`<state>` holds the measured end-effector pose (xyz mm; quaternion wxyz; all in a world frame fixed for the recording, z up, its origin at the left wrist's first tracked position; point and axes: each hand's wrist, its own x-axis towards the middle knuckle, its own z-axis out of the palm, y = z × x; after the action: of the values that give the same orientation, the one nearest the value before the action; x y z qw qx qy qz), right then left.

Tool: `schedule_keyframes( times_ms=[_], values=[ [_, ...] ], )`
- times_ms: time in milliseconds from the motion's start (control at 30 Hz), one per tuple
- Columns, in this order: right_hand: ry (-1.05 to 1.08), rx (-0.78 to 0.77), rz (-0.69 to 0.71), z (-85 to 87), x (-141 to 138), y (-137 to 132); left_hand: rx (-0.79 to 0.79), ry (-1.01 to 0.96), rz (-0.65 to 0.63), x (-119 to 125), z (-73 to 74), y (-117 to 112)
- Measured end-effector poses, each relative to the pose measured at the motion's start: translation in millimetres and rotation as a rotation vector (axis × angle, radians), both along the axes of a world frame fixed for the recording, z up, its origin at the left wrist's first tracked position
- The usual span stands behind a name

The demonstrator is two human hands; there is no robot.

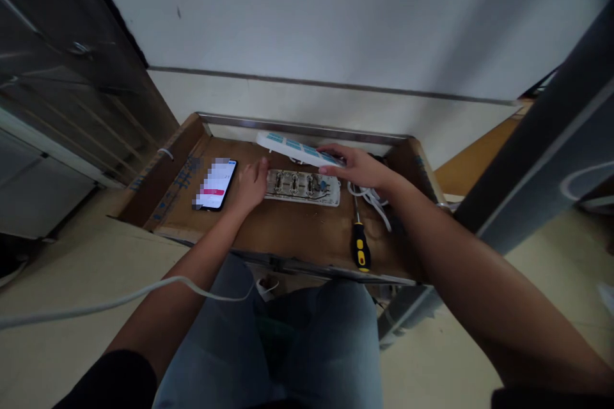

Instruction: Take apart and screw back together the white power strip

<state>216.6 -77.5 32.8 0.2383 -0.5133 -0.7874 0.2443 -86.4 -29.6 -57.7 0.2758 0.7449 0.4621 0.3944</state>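
My left hand (252, 185) rests on the brown board top, fingers apart, between a smartphone (215, 184) with a lit, blurred screen and an opened power strip base (302, 187). The base lies face up with its metal contacts and wires exposed. My right hand (357, 166) holds the end of a white and blue power strip cover (292, 147), raised above the base and tilted. A yellow-and-black screwdriver (361, 243) lies below my right wrist, near a bundle of white cable (370, 199).
The brown board (283, 230) has low raised sides and a metal strip along its back edge, against a white wall (336, 19). A dark metal cabinet (71, 77) stands at left, a dark upright post (537, 147) at right. A white cable (119, 301) runs past my left forearm, over my knees.
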Motion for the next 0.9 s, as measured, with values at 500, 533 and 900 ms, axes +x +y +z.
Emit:
schedule_keyframes(
  times_ms=[500, 533, 900],
  values=[
    [-0.015, -0.020, -0.025, 3.1, -2, -2, 0.009, 0.222, -0.335, -27, 22.8, 6],
    [-0.013, -0.020, -0.024, 2.2, -2, -2, -0.010, 0.213, -0.328, -26, 25.5, 5],
    [0.055, -0.003, -0.048, -1.4, -2, 0, -0.238, 0.247, -0.386, -20, 61.4, 43]
  ],
)
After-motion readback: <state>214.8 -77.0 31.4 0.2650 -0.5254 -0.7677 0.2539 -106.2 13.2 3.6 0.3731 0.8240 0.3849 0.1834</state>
